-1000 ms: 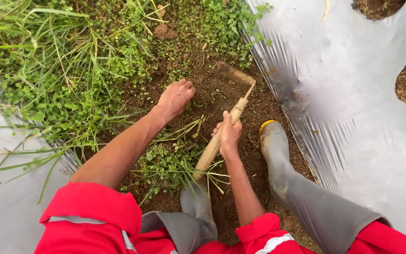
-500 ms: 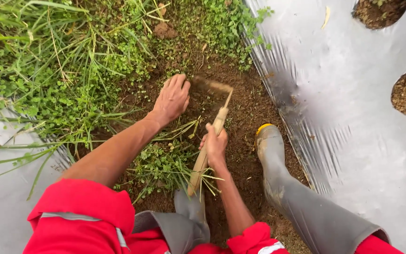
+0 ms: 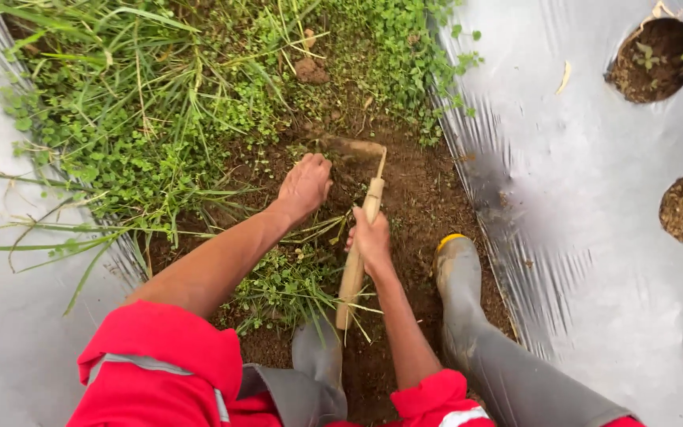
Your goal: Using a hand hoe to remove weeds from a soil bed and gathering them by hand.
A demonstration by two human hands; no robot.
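Right hand (image 3: 371,239) holds the hoe (image 3: 355,261) mid-handle, blade in soil (image 3: 428,198) ahead; left hand (image 3: 304,184), its grip loosely curled, presses weeds (image 3: 160,142). Best keep fingers clear and strokes shallow.

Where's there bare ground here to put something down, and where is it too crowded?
Bare soil lies between the hoe blade and the silver plastic sheet, down to the right boot. The sheet itself is open between its planting holes. Crowded: tall grass and weeds at upper left, and pulled weeds under the left hand and right hand.
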